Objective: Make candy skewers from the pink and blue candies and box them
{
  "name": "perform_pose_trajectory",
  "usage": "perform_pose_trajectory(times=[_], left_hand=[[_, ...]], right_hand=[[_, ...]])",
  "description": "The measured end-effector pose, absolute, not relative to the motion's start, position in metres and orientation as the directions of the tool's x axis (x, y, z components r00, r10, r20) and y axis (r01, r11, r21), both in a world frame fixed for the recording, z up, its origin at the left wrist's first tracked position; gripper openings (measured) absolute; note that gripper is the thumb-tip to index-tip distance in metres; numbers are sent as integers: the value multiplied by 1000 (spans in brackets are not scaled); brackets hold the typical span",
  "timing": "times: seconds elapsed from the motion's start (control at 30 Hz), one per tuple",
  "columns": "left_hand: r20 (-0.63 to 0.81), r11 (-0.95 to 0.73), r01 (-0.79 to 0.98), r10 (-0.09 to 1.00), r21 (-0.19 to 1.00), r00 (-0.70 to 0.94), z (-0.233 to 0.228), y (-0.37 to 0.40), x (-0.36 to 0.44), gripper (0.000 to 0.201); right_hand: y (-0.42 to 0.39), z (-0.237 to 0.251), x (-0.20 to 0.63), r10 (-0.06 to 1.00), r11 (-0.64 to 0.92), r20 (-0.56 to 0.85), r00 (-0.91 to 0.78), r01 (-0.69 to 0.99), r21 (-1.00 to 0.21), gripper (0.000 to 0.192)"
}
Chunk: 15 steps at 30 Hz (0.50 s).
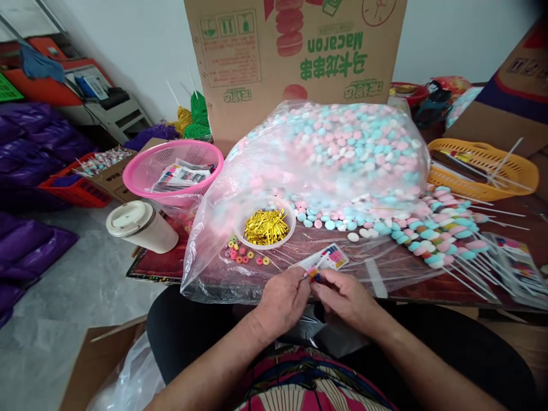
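Note:
My left hand (pixel 282 299) and my right hand (pixel 345 297) meet at the table's near edge, both pinching a small clear printed packet (pixel 327 260) with a colourful sweet at its lower end. Just beyond it lies a big clear plastic bag (pixel 329 154) full of pink, blue and white marshmallow sweets. A round white bowl of gold twist ties (pixel 265 227) sits under the bag's left part, with small coloured ring sweets (pixel 242 254) scattered in front of it. Finished marshmallow sticks (pixel 440 234) lie in a heap to the right.
A pink basket (pixel 171 165) with printed packets stands at the left, a lidded white cup (pixel 141 225) lies beside it. A yellow basket (pixel 483 165) with sticks is at the right. An upside-down "Macaron" cardboard box (pixel 295 51) stands behind. More printed packets (pixel 518 265) lie far right.

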<state>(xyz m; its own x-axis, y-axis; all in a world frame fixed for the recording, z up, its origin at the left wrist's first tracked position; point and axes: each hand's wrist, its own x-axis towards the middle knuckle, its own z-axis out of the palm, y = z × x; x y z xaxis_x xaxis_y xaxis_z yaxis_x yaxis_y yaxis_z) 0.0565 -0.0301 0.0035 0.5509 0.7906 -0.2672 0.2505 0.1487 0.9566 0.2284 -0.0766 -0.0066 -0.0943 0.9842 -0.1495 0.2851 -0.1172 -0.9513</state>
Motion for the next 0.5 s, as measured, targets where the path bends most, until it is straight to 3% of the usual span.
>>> perform_pose_trajectory(times=[0.07,0.17,0.23,0.3,0.37,0.43,0.5], left_hand=[[-281,198,202,744,959,607,1,-31,52,37],[-334,433,87,536,897,775,-4,-28,42,43],[-357,498,107,441,861,823,-6,-25,37,44],[-407,443,216,401,870,820,-8,-23,33,40],[-451,344,331,374,879,810,-9,-23,32,32],[-501,348,380,388,857,774,-10,-24,32,25],[-531,430,350,437,832,726,-12,-23,31,21]], right_hand=[[-79,-12,210,986,-126,-149,-79,244,-962,27],[-80,-13,194,998,-41,-50,-23,304,-952,26],[-77,-9,192,999,22,7,-40,404,-915,24],[-70,-1,195,993,115,82,-86,516,-849,23],[-61,10,201,977,191,208,-48,638,-746,24],[-53,20,206,909,275,416,-14,772,-573,20],[-49,25,207,795,442,567,-215,846,-298,20]])
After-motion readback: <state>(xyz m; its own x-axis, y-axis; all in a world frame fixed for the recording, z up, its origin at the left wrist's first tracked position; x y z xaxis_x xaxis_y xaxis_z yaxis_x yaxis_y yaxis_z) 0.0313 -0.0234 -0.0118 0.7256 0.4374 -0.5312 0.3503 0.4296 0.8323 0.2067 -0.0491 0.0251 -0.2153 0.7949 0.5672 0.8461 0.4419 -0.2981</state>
